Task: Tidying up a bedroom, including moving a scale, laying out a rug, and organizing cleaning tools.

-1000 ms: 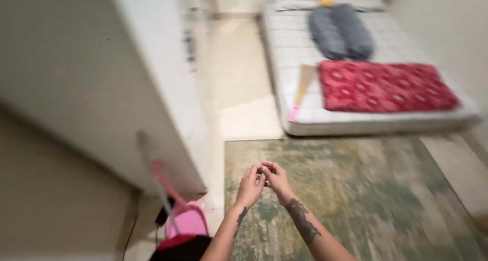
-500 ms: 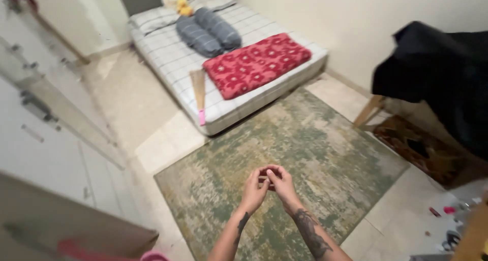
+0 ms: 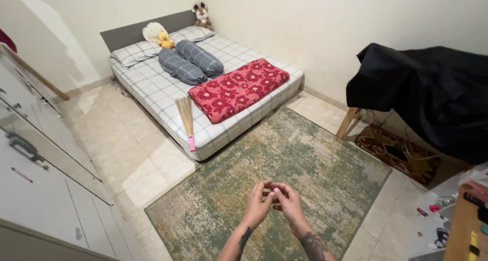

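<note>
While both hands meet in front of me, something small and dark sits pinched between their fingertips, too small for me to say what it is. My left hand [image 3: 258, 208] curls its fingers in from the left, and my right hand [image 3: 288, 204] closes over from the other side, so the two touch at the tips; I judge that they are brought together like this to work the little thing with both sets of fingers at once. Both are closed around it rather than spread, held up in the air over the rug [image 3: 325, 159], not resting on anything.

That green, worn-looking rug lies on pale floor tiles [image 3: 137, 154], its far edge just beside the low bed [image 3: 152, 85]. On the checked sheet lie a folded red flowered blanket [image 3: 236, 88], two grey bolsters [image 3: 190, 63] side by side, pillows and soft toys at the headboard, and a straw hand broom [image 3: 186, 117] with a pink handle hanging over the near edge.

To the right, a black cloth [image 3: 432, 93] is draped over a wooden-legged piece of furniture, probably as a cover; what is under it is hidden. White cupboards [image 3: 40, 185] line the left side, doors shut, so I cannot tell their contents.
</note>
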